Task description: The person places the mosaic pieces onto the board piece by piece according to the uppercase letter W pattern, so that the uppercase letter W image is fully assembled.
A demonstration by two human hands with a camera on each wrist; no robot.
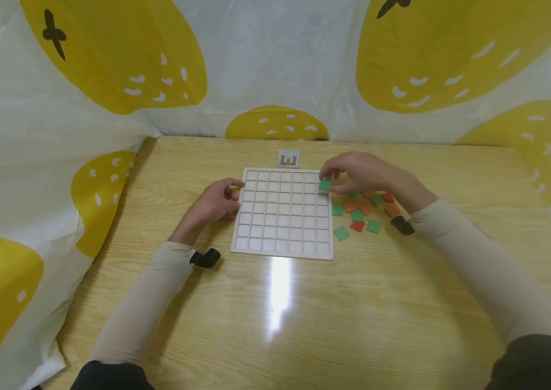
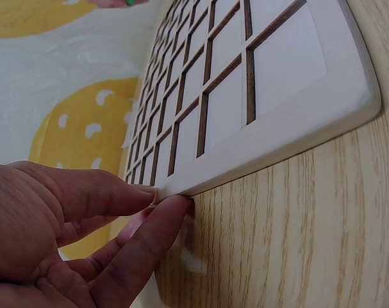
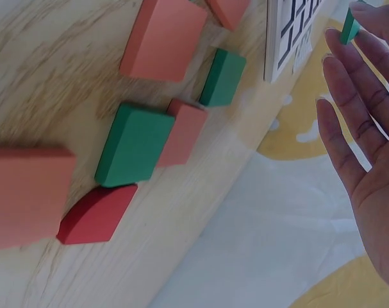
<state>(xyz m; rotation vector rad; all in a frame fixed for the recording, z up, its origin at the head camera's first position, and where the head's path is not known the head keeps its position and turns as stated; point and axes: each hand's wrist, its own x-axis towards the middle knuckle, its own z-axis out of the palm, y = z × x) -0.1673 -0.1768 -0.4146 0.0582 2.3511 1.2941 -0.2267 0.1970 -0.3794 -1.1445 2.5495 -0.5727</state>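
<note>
A white gridded board [image 1: 282,214] lies on the table. My left hand [image 1: 214,201] rests at its left edge; in the left wrist view the fingertips [image 2: 175,208] touch the board's rim [image 2: 258,151], and the other fingers lie loosely bent. Over the board's upper right corner my right hand [image 1: 365,176] pinches a green square tile [image 1: 325,184] between thumb and finger. That tile [image 3: 350,27] shows edge-on in the right wrist view, where the remaining fingers are spread. Whether it touches the board cannot be told.
Right of the board lie loose green tiles [image 1: 357,215], orange tiles [image 1: 365,208] and red pieces [image 1: 357,226], several in all. A small card [image 1: 288,158] with a grid pattern sits behind the board. A white cloth with yellow shapes [image 1: 275,65] hangs behind the table [image 1: 236,314].
</note>
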